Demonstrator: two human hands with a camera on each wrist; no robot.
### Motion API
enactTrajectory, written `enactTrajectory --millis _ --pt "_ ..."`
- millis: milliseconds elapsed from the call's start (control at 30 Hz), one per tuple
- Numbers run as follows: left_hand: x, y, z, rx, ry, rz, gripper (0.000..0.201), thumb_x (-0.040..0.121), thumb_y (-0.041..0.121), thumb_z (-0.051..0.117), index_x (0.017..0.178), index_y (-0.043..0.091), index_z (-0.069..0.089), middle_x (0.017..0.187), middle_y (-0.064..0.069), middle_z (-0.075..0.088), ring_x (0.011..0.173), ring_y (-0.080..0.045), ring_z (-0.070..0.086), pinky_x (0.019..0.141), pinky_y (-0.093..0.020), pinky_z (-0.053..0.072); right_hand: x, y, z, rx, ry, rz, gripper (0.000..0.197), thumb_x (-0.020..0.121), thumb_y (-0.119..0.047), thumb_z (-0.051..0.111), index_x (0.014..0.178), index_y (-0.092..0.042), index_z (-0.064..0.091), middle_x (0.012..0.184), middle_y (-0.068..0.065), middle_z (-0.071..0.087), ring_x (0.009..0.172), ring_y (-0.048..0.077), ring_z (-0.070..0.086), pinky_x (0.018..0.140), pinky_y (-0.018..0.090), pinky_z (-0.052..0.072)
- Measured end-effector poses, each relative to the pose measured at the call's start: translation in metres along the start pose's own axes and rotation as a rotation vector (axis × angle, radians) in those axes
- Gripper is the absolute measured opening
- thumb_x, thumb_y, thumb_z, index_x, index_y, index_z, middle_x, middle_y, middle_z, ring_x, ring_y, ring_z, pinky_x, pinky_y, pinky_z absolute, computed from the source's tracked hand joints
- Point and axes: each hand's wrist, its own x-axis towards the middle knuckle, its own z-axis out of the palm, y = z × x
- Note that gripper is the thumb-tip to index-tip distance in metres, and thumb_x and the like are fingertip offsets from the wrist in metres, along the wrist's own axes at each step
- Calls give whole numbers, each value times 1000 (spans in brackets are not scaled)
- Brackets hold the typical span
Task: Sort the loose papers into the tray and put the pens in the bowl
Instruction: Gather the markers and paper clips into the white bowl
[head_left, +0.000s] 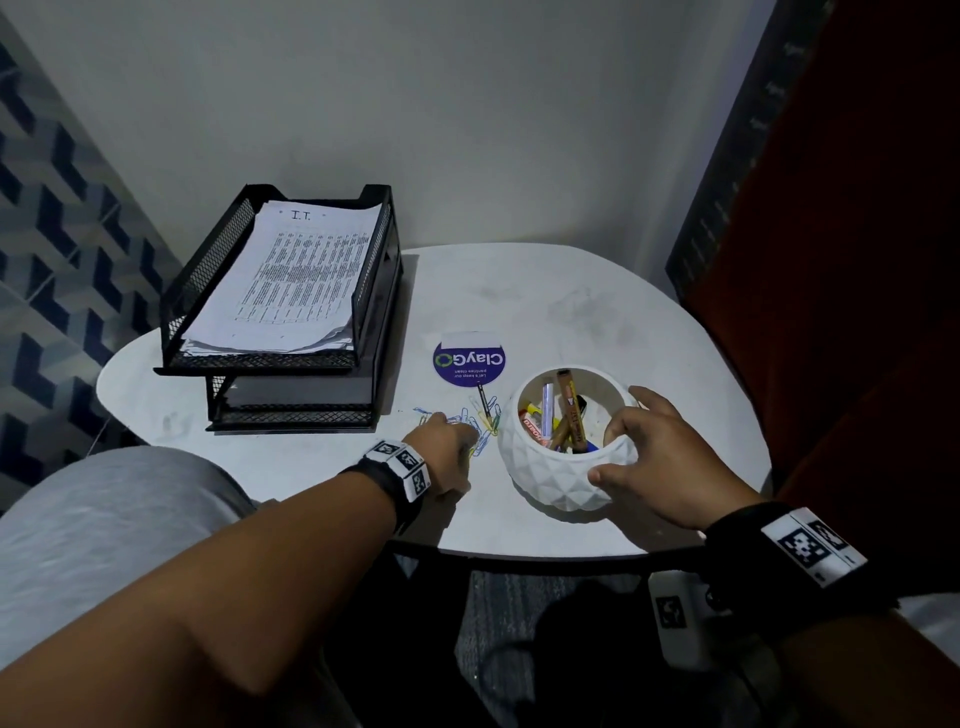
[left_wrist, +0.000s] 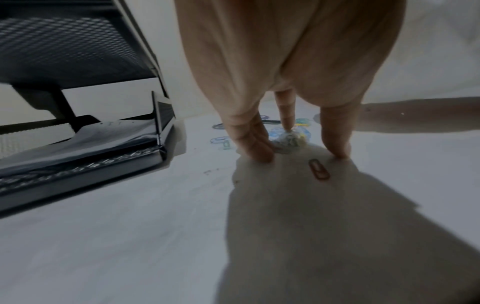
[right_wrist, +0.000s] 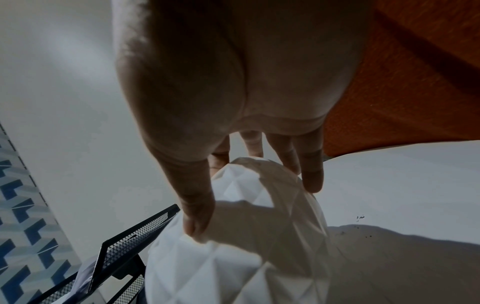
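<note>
papers (head_left: 291, 275) stacked in top tray (head_left: 208, 291) | pens (head_left: 563, 415) upright in bowl (head_left: 550, 478) on surface (head_left: 597, 312) | right hand (head_left: 670, 467) grips bowl rim, likely steadying it | left hand (head_left: 449, 447) fingertips (left_wrist: 262, 152) curl round paper clips (head_left: 485, 415), probably gathering strays | one thin pen (head_left: 484, 400) lies among clips, not yet bowled

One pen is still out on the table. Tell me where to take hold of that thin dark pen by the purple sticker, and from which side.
Take the thin dark pen at its far, bare half, near the purple sticker, coming from above with a fingertip grip across the shaft. It lies flat on the table, and its near end sits among the paper clips beside the left hand.
</note>
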Motion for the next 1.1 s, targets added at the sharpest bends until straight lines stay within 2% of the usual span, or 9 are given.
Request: enactTrajectory --millis 67,133,267,433,533,733,833,967,1100 --pt "5 3 3 13 55 39 22 67 29 75 81 21 60 84 0 52 88 -29 63 64 -26 42 0 1 1 5 -3 4 30 66 -25 88 80 -30 62 162 -1 24 147 13 31 103 26 34" --pt "6 5 4 6 111 55 4 79 22 66 81 18 67 91 -5 63 87 -28 65 65 -25 40 -1 5 1 12 -5 16 29 66 -25 88 79 -30 62 163 -1 23 146 14 33 106 31 39" --pt "14 1 7 -31 190 30 21 90 24 57 97 20 77 100 -6 74 95 -29 67 75 -25 46 -4 9 -1 10 -7 25 30 65 -26 88 80 -30 63 164 -2 21 146 13 34 105 31 42" --pt "19 -10 0 -199 248 -90 10 79 31 73 83 23 79 87 3 76 85 -21 69 67 -19 43 -3 5 -3 -13 -16 20 30 67 -26 88 83 -31 62 164 -3 20 144 14 36 99 25 39" --pt "19 -12 -24 -479 331 -174 7 70 30 80 71 24 77 74 10 73 75 -13 69 66 -18 47 -4 1 -3 -43 -27 12 30 69 -25 87 87 -27 63 163 -4 20 144 13 35 94 22 32" --pt "-10 28 -98 -896 375 88 16 79 -2 77 76 14 77 77 -16 73 67 -24 66 73 -40 62 -3 -8 -2 -76 -41 9 31 71 -28 85 93 -24 64 164 -7 18 140 16 41 93 22 32" --pt "-28 53 -117 -803 301 237 12 80 1 77 86 11 80 79 -14 77 70 -23 71 78 -41 63 -3 -11 0 -79 -45 -2 32 71 -29 85 94 -24 64 165 -6 15 143 16 38 94 22 32" --pt "-39 76 -108 -466 257 332 20 79 13 78 92 27 82 77 12 77 73 -3 71 78 -28 61 -6 -14 1 -72 -39 -14 31 70 -30 85 92 -26 64 165 -8 15 141 16 40 95 26 37" --pt "-32 75 -97 -460 252 367 21 82 16 79 99 28 81 88 13 78 85 -2 72 86 -27 58 -9 -13 1 -54 -25 -18 30 69 -29 85 90 -27 63 165 -7 16 143 12 36 95 27 38"
